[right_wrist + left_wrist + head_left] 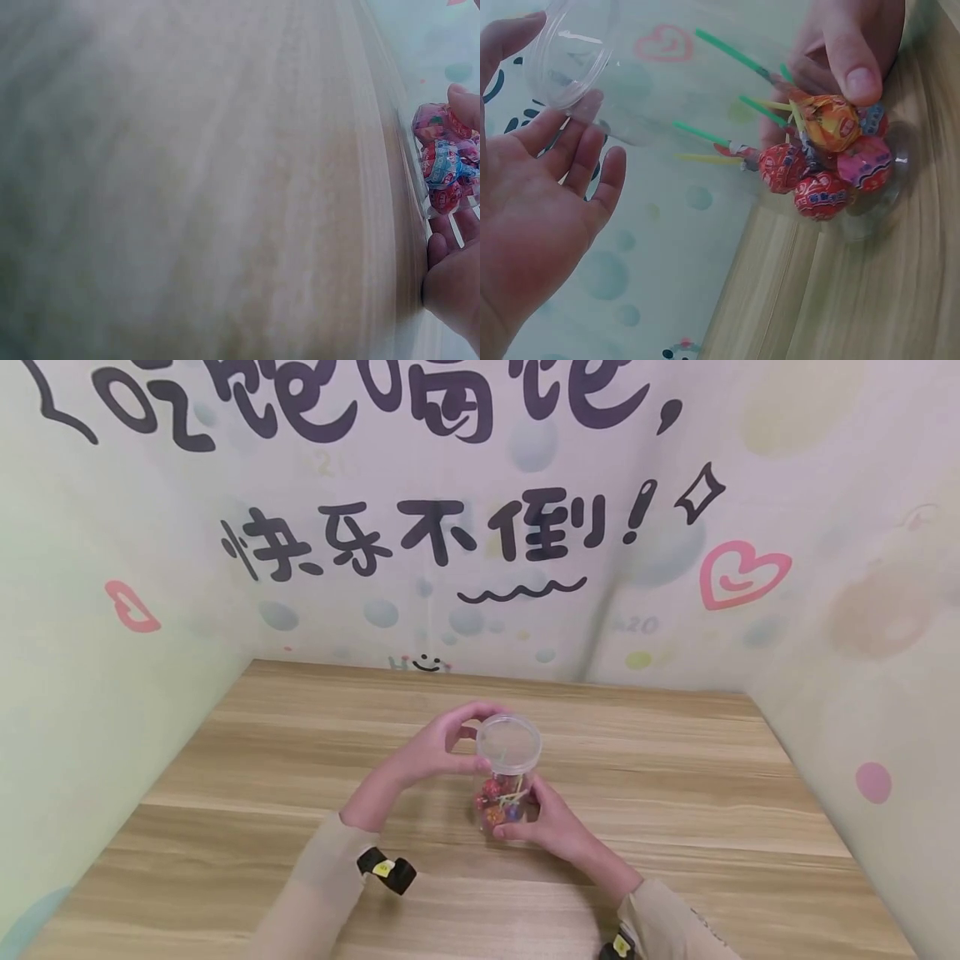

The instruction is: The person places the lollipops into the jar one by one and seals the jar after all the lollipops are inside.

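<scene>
A clear plastic jar stands on the wooden table, with several wrapped lollipops inside. Their wrappers are red, orange, pink and blue, and green and yellow sticks point up toward the lid. At the top, my left hand holds the round clear lid by its rim, thumb on one side and fingertips on the other. My right hand grips the jar low on its right side. In the right wrist view only part of that hand and the lollipops show at the right edge.
The wood-grain table reaches back to a printed wall cloth with black lettering, hearts and bubbles. Black straps sit on both sleeves.
</scene>
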Motion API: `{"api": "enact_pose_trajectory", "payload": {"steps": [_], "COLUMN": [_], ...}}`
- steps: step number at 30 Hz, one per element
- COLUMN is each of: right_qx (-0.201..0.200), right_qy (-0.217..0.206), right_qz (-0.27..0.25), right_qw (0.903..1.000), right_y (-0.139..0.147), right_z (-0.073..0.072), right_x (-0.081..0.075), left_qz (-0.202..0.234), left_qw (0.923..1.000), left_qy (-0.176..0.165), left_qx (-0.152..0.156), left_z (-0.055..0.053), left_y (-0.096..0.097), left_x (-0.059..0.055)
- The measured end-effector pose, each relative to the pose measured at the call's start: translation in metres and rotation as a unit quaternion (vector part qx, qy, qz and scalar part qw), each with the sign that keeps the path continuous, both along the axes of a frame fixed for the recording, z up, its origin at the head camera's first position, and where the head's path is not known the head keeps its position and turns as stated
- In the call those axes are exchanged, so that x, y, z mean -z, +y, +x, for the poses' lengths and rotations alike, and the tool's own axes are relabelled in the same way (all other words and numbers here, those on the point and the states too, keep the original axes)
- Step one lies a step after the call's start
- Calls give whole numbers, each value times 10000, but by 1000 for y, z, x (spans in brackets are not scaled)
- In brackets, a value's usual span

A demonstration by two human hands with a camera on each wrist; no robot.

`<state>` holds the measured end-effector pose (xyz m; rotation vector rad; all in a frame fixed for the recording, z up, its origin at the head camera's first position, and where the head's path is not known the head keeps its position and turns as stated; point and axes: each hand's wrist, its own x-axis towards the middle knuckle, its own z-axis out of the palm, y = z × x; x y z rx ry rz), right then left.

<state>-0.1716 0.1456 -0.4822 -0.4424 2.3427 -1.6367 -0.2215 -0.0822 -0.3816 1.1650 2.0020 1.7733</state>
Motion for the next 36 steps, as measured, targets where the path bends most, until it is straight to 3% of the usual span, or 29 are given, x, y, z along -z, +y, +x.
{"api": "enact_pose_trajectory", "payload": {"steps": [5, 10, 12, 15, 20, 25, 30, 36], "right_qx": [-7, 21, 24, -5, -19, -28, -40, -27], "right_qy": [-34, -46, -32, 21, 63, 20, 67, 76], "right_qz": [-29, -1, 9, 1, -4, -18, -34, -15], "right_qw": [10000, 10000, 10000, 10000, 10000, 10000, 10000, 10000], "right_y": [0, -1, -1, -1, 0, 1, 1, 0], "right_z": [0, -1, -1, -1, 0, 1, 1, 1], "right_x": [0, 1, 2, 1, 0, 2, 2, 1], "left_qz": [14, 234, 287, 258, 125, -24, -172, -153], "left_qw": [9999, 9997, 9991, 9954, 9799, 9660, 9633, 9718], "left_qy": [-50, -102, -60, 29, 127, 199, 286, 219], "left_qx": [90, -55, -304, -921, -1988, -2578, -2664, -2341], "left_z": [1, 11, 17, 27, 42, 50, 50, 43], "left_y": [-2, -1, 1, 5, 14, 22, 21, 16], "left_x": [2, 8, 10, 13, 14, 12, 10, 11]}}
